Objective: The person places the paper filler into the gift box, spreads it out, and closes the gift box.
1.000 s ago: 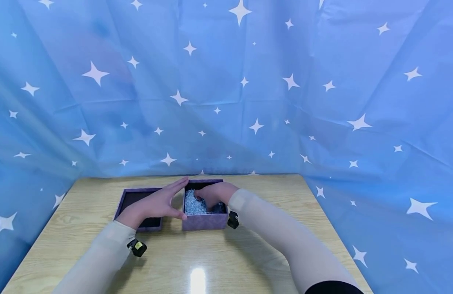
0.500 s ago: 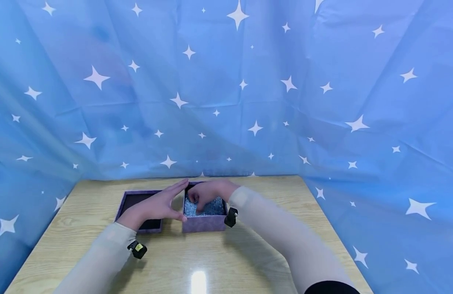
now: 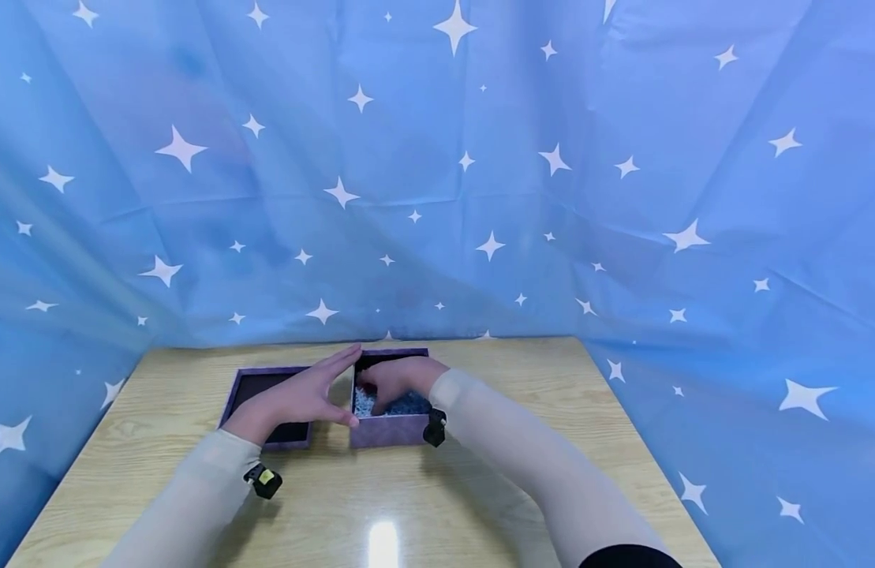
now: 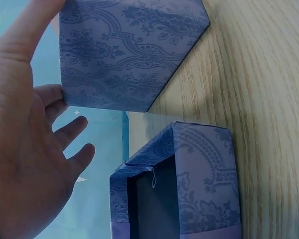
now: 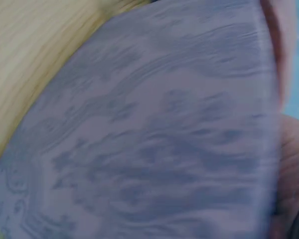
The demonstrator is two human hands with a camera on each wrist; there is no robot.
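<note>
A purple patterned box [image 3: 389, 431] stands uncovered at the back of the table, with pale blue shredded paper [image 3: 364, 401] inside. My left hand [image 3: 305, 396] spans the box's left side, fingertips at the back corner and thumb at the front one. In the left wrist view the other fingers of the left hand [image 4: 35, 144] are loosely spread. My right hand [image 3: 401, 377] reaches into the box with fingers bent down to the shreds. Whether it pinches any, I cannot tell. The box wall [image 5: 149, 129] fills most of the right wrist view and hides the fingers.
Left of the box lies its lid [image 3: 256, 385], dark inner side up, partly behind my left forearm. The light wooden table [image 3: 338, 489] ends at the back against a blue curtain [image 3: 437, 197] with white stars.
The right hand has shifted from the right part of the box up and leftward, then down into the shreds at the left. The left hand, box and lid stay in place.
</note>
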